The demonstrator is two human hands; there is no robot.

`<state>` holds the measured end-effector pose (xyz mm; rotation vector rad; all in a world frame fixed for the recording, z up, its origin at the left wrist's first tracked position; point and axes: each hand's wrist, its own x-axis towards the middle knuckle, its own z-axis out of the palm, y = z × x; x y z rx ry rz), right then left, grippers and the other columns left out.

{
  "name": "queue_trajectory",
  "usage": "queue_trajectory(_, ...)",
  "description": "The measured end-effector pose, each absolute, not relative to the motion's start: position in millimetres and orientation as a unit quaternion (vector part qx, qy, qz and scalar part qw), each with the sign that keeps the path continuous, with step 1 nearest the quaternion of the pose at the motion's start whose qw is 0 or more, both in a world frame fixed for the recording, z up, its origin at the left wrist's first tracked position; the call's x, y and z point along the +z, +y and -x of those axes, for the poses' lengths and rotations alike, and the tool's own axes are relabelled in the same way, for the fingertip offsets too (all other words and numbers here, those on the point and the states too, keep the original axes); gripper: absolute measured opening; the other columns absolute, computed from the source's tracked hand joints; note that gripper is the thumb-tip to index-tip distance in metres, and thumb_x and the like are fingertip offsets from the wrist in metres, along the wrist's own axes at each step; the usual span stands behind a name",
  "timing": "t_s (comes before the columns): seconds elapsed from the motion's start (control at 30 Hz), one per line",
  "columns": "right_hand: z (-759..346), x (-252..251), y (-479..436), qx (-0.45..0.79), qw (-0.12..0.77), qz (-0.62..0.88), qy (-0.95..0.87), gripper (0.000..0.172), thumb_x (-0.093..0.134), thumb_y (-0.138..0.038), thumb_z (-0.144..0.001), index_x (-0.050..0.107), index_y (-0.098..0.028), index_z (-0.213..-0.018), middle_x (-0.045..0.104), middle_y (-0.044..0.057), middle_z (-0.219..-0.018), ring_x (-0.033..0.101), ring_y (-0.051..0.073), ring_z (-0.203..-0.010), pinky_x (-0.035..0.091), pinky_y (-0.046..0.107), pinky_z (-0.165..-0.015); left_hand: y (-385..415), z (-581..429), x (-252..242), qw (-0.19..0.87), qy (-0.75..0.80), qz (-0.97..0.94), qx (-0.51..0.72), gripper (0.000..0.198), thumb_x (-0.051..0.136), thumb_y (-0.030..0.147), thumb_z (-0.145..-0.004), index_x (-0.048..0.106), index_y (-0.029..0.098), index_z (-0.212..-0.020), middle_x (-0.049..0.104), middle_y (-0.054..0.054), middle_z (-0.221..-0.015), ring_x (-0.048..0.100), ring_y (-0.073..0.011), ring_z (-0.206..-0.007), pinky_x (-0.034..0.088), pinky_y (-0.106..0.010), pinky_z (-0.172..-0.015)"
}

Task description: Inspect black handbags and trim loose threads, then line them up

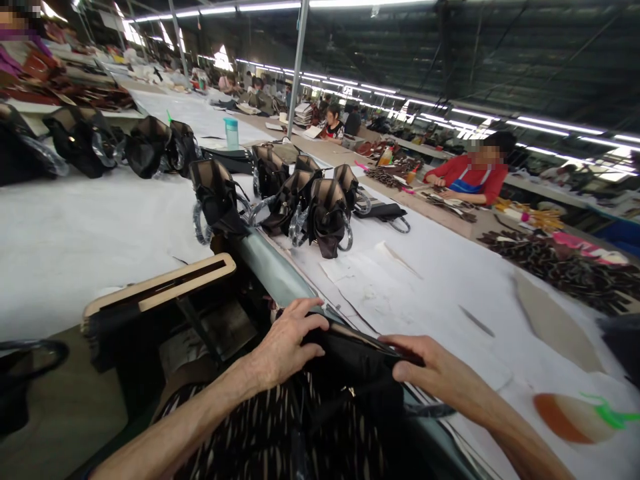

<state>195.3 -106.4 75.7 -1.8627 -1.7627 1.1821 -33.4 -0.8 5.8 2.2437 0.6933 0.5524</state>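
A black handbag (367, 373) lies in front of my body, its long top edge running between my two hands. My left hand (293, 337) grips the left end of that edge, fingers bent over it and thumb on the near side. At the right end, my right hand (433, 370) pinches the edge between the thumb and the fingers. A small gold-coloured metal piece shows on the bag's near side. One dark, shiny handle (429, 409) sticks out below my right hand. The bag's lower part blends into my dark patterned clothing.
Several black handbags (327, 213) with wrapped handles stand on the white-covered table (100, 233). At left is a wooden-rimmed slotted stand (187, 280). A glue bottle with a green tip (575, 417) lies at right. Beyond are a teal cup (231, 133) and a co-worker in red (475, 170).
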Motion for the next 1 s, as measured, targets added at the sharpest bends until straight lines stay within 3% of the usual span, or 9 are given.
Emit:
queue_trajectory(0.27, -204, 70, -106, 0.399, 0.159, 0.665, -0.611, 0.043, 0.054, -0.044, -0.076, 0.063, -0.015, -0.108, 0.065, 0.002, -0.07, 0.058, 0.024, -0.077, 0.045, 0.031, -0.075, 17, 33, -4, 0.315, 0.256, -0.9, 0.16, 0.001, 0.063, 0.02, -0.073, 0.063, 0.019, -0.073, 0.054, -0.004, -0.117, 0.047, -0.0232, -0.107, 0.036, -0.038, -0.093)
queue_trajectory(0.53, -225, 62, -95, 0.427, 0.195, 0.645, -0.603, 0.043, 0.053, -0.043, -0.078, 0.062, -0.015, -0.11, 0.066, 0.003, -0.094, 0.057, 0.025, -0.09, 0.044, 0.031, -0.08, 21, 40, 26, 0.434, 0.249, -0.855, 0.139, 0.016, 0.053, 0.023, -0.079, 0.06, 0.019, -0.065, 0.056, 0.001, -0.112, 0.054, -0.0174, -0.098, 0.039, -0.026, -0.087)
queue_trajectory(0.67, -234, 60, -93, 0.455, 0.182, 0.625, -0.608, 0.04, 0.053, -0.042, -0.079, 0.063, -0.015, -0.108, 0.066, 0.002, -0.089, 0.057, 0.022, -0.085, 0.043, 0.028, -0.074, 14, 36, 24, 0.478, 0.271, -0.83, 0.101, 0.014, 0.057, 0.024, -0.076, 0.059, 0.019, -0.063, 0.057, 0.001, -0.11, 0.053, -0.019, -0.1, 0.038, -0.028, -0.09)
queue_trajectory(0.83, -234, 49, -101, 0.474, 0.186, 0.615, -0.602, 0.038, 0.051, -0.04, -0.081, 0.063, -0.016, -0.108, 0.065, 0.001, -0.087, 0.057, 0.02, -0.082, 0.043, 0.026, -0.071, -2, 34, 5, 0.517, 0.273, -0.797, 0.153, 0.018, 0.053, 0.024, -0.08, 0.056, 0.018, -0.064, 0.056, -0.001, -0.113, 0.05, -0.0181, -0.106, 0.036, -0.025, -0.091)
queue_trajectory(1.0, -230, 42, -115, 0.378, 0.173, 0.686, -0.597, 0.037, 0.046, -0.041, -0.084, 0.059, -0.017, -0.109, 0.064, 0.004, -0.097, 0.057, 0.022, -0.091, 0.044, 0.031, -0.082, -14, 31, 2, 0.539, 0.274, -0.772, 0.195, 0.021, 0.051, 0.022, -0.082, 0.052, 0.016, -0.062, 0.05, -0.001, -0.122, 0.049, -0.017, -0.11, 0.034, -0.022, -0.092)
